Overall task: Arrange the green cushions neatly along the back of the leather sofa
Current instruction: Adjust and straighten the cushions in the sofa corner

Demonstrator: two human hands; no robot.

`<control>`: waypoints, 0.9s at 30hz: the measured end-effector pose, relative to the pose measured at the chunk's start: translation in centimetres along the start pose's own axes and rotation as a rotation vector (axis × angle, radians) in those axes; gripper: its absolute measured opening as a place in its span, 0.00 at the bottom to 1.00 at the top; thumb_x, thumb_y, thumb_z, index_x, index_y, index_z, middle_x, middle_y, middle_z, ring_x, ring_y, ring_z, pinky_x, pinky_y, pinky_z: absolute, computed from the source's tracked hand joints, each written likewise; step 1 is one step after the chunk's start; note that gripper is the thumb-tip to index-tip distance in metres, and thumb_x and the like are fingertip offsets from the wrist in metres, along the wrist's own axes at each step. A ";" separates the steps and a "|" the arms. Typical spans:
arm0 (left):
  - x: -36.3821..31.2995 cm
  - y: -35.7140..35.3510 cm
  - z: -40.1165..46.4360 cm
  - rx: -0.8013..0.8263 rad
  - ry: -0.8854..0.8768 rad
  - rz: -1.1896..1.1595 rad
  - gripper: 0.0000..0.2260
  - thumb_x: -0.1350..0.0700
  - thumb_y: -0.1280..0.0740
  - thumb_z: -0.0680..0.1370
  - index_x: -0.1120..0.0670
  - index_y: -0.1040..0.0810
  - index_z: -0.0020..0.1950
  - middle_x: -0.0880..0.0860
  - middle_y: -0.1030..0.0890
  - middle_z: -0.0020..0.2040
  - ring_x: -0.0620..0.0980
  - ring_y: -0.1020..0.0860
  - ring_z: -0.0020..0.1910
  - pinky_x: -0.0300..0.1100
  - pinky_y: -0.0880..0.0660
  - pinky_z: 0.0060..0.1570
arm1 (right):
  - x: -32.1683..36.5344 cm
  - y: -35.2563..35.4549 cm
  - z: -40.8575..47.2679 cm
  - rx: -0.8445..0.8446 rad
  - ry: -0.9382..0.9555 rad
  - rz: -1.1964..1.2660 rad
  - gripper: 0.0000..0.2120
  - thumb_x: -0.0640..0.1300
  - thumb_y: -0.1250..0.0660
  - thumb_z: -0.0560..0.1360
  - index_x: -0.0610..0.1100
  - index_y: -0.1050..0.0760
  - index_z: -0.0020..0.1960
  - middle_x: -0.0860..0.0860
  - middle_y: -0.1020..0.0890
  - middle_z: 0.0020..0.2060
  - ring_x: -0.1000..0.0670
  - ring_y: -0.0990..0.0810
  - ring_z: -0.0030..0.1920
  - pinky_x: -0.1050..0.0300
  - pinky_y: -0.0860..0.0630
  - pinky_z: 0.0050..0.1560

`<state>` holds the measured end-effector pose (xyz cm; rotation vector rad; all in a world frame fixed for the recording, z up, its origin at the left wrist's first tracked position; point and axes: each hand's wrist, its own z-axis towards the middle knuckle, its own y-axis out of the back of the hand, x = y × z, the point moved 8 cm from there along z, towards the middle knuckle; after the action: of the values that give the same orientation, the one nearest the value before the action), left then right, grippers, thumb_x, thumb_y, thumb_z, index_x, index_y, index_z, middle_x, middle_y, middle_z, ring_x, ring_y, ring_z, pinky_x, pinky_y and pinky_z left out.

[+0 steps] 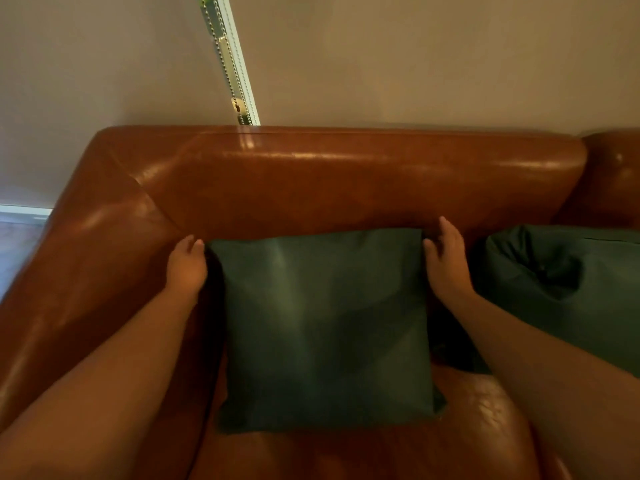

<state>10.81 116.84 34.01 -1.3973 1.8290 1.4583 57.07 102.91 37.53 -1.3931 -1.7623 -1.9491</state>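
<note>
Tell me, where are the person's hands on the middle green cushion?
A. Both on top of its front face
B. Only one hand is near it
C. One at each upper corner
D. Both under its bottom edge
C: the left hand sits at the upper left corner of the middle green cushion and the right hand at its upper right corner.
</note>
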 end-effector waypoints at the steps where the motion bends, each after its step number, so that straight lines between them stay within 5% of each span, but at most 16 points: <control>1: 0.2 -0.3 0.0 0.042 0.105 -0.107 0.20 0.49 0.40 0.80 0.55 0.31 0.70 0.57 0.26 0.66 0.58 0.28 0.64 0.51 0.33 0.63 | -0.5 0.3 0.7 0.000 -0.094 0.107 0.24 0.43 0.44 0.82 0.45 0.44 0.76 0.46 0.37 0.74 0.45 0.36 0.72 0.56 0.38 0.68; 6: 0.8 -2.1 0.7 0.048 0.261 -0.243 0.12 0.54 0.39 0.80 0.54 0.26 0.63 0.55 0.23 0.59 0.54 0.26 0.53 0.47 0.31 0.51 | -2.1 -0.2 3.0 0.093 -0.343 0.147 0.17 0.38 0.42 0.81 0.43 0.33 0.69 0.44 0.26 0.62 0.44 0.24 0.51 0.52 0.28 0.46; 9: 1.6 -2.4 0.8 -0.023 0.338 -0.322 0.14 0.57 0.37 0.79 0.59 0.26 0.64 0.54 0.23 0.58 0.54 0.25 0.53 0.46 0.29 0.52 | -3.4 -0.8 3.5 0.094 -0.448 0.210 0.13 0.38 0.40 0.80 0.43 0.29 0.64 0.43 0.22 0.53 0.42 0.23 0.44 0.48 0.23 0.42; 13: 2.3 -2.7 1.3 -0.046 0.339 -0.387 0.11 0.61 0.35 0.78 0.60 0.24 0.60 0.59 0.22 0.59 0.55 0.23 0.51 0.48 0.26 0.54 | -4.1 -1.9 3.0 0.093 -0.581 0.508 0.08 0.35 0.36 0.78 0.42 0.27 0.56 0.44 0.21 0.44 0.49 0.22 0.34 0.57 0.26 0.28; 16: 1.8 -1.9 0.8 -0.113 0.235 -0.353 0.01 0.61 0.34 0.77 0.56 0.24 0.48 0.58 0.22 0.53 0.53 0.23 0.48 0.47 0.26 0.54 | -3.9 -1.3 2.8 0.066 -0.522 0.563 0.08 0.33 0.36 0.77 0.39 0.26 0.56 0.45 0.21 0.42 0.51 0.21 0.35 0.57 0.22 0.34; 20: 0.5 0.1 -0.2 -0.161 0.104 -0.371 0.08 0.59 0.32 0.76 0.52 0.25 0.38 0.51 0.21 0.41 0.51 0.23 0.45 0.48 0.25 0.50 | -3.7 0.9 2.2 0.009 -0.404 0.539 0.11 0.31 0.39 0.78 0.47 0.27 0.48 0.44 0.21 0.46 0.45 0.21 0.43 0.55 0.23 0.40; 23: -1.9 1.8 -1.0 -0.187 -0.043 -0.363 0.09 0.58 0.34 0.78 0.49 0.28 0.37 0.48 0.25 0.37 0.45 0.26 0.38 0.41 0.28 0.42 | -2.1 2.9 2.3 0.034 -0.242 0.463 0.16 0.33 0.42 0.80 0.54 0.30 0.47 0.47 0.21 0.48 0.45 0.21 0.48 0.51 0.22 0.50; 27: -5.2 3.9 -2.0 -0.297 -0.191 -0.411 0.09 0.57 0.36 0.78 0.47 0.30 0.39 0.45 0.28 0.38 0.39 0.30 0.36 0.34 0.32 0.40 | 2.1 4.8 2.9 0.050 -0.023 0.433 0.20 0.27 0.43 0.77 0.53 0.30 0.49 0.53 0.25 0.44 0.48 0.26 0.45 0.56 0.29 0.47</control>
<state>10.00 117.16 40.78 -1.5914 1.1572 1.6139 60.55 104.93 41.98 -1.6197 -1.3598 -1.6528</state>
